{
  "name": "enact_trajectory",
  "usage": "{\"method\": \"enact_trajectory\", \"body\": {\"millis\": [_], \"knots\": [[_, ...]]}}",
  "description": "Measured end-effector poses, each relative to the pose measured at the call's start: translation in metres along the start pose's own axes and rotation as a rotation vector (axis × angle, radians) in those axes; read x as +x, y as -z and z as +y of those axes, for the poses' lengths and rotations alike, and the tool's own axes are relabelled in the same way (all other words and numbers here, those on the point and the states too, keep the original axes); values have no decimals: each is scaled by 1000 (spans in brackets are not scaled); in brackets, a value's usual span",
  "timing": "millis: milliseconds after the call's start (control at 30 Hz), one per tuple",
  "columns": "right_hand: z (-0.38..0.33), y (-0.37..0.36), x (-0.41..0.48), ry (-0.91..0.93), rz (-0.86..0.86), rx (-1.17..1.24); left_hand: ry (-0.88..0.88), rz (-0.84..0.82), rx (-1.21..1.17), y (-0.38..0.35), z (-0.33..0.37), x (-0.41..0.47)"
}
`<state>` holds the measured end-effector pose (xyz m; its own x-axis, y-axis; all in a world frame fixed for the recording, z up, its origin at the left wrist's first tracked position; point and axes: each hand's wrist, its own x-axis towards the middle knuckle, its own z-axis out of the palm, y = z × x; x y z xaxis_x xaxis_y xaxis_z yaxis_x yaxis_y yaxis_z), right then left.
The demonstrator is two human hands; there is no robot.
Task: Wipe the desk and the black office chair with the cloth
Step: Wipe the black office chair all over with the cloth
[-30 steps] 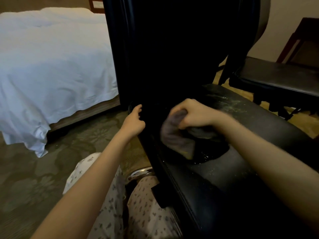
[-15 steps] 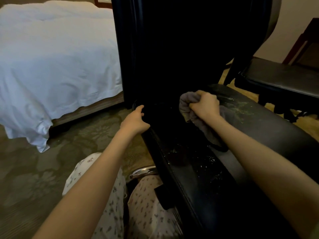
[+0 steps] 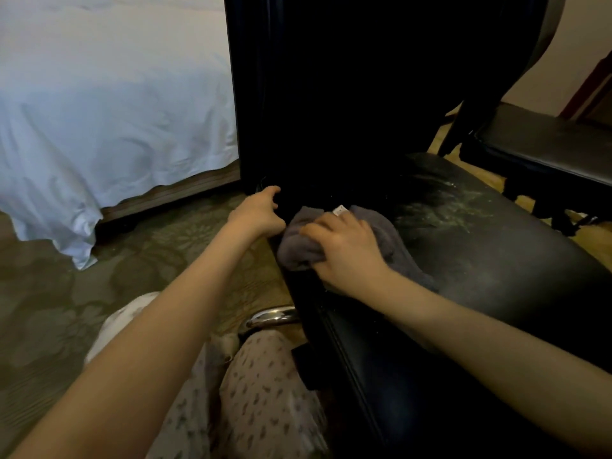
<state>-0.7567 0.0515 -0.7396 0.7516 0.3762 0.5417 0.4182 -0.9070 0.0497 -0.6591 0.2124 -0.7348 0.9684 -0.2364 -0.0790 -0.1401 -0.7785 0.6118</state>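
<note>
Currently cloth (image 3: 299,251) bunched under right fingers (image 3: 326,228), on chair seat (image 3: 490,260).

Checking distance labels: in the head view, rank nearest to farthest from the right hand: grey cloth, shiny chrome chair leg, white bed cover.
1. Grey cloth: in the right hand.
2. Shiny chrome chair leg: below-left.
3. White bed cover: far left.

Dim room, chair back nearly black, wide-angle bending at edges.
</note>
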Motion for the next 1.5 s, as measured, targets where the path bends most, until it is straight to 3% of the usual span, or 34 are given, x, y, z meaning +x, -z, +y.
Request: {"method": "enact_trajectory", "body": {"millis": [200, 400, 500, 600, 700, 833, 1000, 1167, 1267, 1367, 1400, 1500], "knots": [[99, 0, -3, -533, -95, -53, -55, -123, 269, 9, 11, 17], [97, -7, -4, -585, -51, -58, -164, -199, 489, 12, 22, 29], [94, -3, 2, -638, -69, -57, -217, -227, 372, 15, 11, 30], [82, 6, 13, -697, 77, 105, -268, -189, 173, 11, -7, 30], [45, 8, 30, -606, 182, 314, -301, -120, -21, 3, -23, 29], [5, -4, 43, -282, -191, 286, -315, -79, -83, -2, -32, 28], [11, 34, 30, -238, -541, 258, -278, -59, -26, 1, -23, 29], [-1, 61, -3, -273, -668, 280, -282, -15, 41, 0, -13, 17], [-3, 70, 3, -323, -620, 264, -371, 29, 75, -6, -2, 3], [-8, 55, 15, -349, -281, 211, -445, -75, -64, -10, 19, -5], [-12, 48, 17, -340, -241, 204, -435, -124, -88, -12, 23, -4], [-25, 34, 9, -217, -386, 156, -401, -197, -58, -16, 21, 5]]}}
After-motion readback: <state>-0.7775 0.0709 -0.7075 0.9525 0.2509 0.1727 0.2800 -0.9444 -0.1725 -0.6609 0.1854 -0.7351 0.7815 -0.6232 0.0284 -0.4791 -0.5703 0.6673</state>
